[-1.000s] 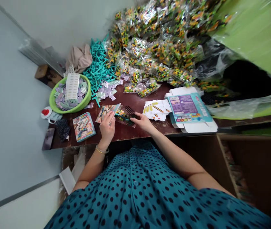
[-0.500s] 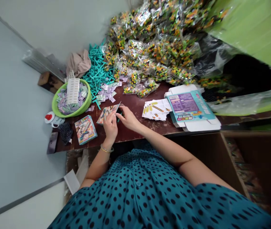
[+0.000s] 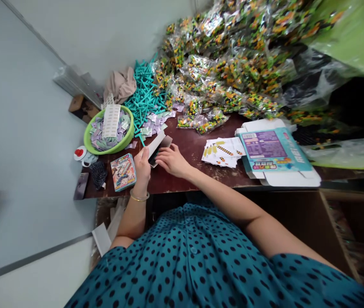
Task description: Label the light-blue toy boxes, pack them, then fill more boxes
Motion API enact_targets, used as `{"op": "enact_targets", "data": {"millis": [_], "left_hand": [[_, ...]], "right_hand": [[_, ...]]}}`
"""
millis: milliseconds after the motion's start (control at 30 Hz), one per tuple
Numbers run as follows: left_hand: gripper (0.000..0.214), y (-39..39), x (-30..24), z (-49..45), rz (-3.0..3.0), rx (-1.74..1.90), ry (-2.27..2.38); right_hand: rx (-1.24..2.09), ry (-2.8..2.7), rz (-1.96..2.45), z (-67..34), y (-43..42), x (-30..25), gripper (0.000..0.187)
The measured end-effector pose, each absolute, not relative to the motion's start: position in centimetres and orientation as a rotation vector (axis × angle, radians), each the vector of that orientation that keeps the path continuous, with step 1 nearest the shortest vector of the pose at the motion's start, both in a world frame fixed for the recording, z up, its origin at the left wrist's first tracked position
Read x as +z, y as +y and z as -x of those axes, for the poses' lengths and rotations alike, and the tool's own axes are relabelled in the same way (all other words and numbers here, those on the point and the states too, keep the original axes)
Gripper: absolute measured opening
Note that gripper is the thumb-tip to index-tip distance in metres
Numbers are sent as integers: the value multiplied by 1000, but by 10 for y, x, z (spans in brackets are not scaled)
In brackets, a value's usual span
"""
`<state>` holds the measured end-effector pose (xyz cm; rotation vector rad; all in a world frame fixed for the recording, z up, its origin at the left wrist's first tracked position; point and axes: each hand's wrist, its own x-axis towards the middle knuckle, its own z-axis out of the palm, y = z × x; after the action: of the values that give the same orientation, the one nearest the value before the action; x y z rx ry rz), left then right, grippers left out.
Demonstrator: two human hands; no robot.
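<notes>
Small carton (image 3: pixel 157 144) — held just right of the green basin (image 3: pixel 89 146), tilted, long axis running near-left to far-right. Left hand (image 3: pixel 142 164) is clasped round its near end. Right hand (image 3: pixel 171 160) lies at the open flap end; whether it pinches cannot be told. Bare table (image 3: pixel 194 179) extends right of the basin to the leaflet stack (image 3: pixel 222 152) — printed box (image 3: pixel 123 172) sits below the basin, at the near edge.

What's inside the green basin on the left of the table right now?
The green basin holds a heap of small purple and white packets, with a white sheet lying on top. Whatever lies beneath the heap, and the basin's bottom, is covered.
</notes>
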<state>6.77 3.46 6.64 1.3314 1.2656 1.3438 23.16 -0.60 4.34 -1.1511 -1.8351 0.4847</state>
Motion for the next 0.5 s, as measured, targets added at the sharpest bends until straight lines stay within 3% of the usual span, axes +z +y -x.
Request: {"op": "enact_targets", "data": {"millis": [133,267,367,500], "left_hand": [[53,46,80,-63,-1219,1348,1192],[60,44,67,-72,-1279,1431,1090],[56,32,44,-81,-1252,1547,1162],[40,26,25,-75,-1125,1368,1210]], "right_hand": [[434,-1374,1250,-248,4,42,45],[868,-1101,1195,-247,26,30,72],[1008,-933,1169,-239,29,22,73],[1152,-966,1020,-250,22,23,68]]}}
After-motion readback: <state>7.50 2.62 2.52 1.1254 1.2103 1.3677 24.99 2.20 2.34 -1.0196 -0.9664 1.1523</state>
